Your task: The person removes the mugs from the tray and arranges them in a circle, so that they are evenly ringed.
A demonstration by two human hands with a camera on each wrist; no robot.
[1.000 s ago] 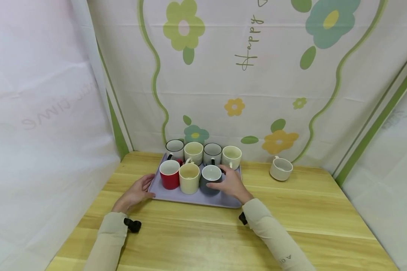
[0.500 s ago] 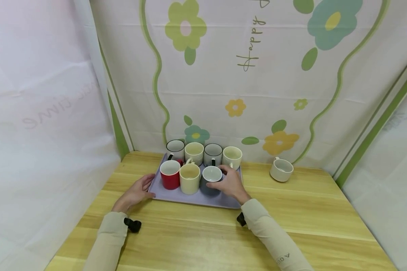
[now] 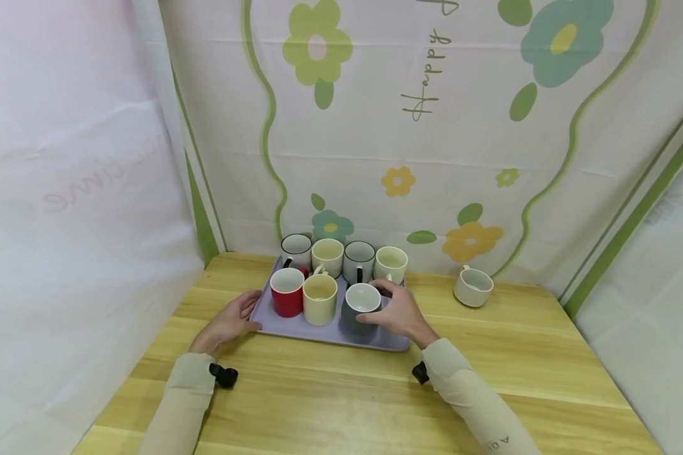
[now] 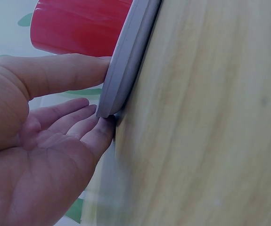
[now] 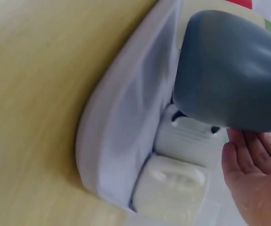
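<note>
My right hand (image 3: 401, 311) grips a dark grey mug (image 3: 351, 321) with a white inside, thumb on the near side and fingers at the far side. In the right wrist view, the grey mug (image 5: 229, 70) overlaps the tray's inner edge. My left hand (image 3: 227, 323) holds the left front corner of a lilac tray (image 3: 284, 326). Its thumb lies at the rim of the tray (image 4: 121, 70) and its fingers reach under the edge in the left wrist view. A red mug (image 3: 287, 303) and a cream mug (image 3: 320, 308) stand to the left of the grey one.
Along the tray's back stand two black-rimmed mugs (image 3: 296, 253) (image 3: 359, 262) and two cream mugs (image 3: 327, 258) (image 3: 391, 265). A small off-white cup (image 3: 473, 288) stands apart on the wooden table (image 3: 330, 404), at the back right. Flower-printed cloth (image 3: 353, 139) walls the table's back and sides.
The right hand has moved the grey mug slightly right, opening a gap from the cream mug beside it. The left hand stays at the tray corner.
</note>
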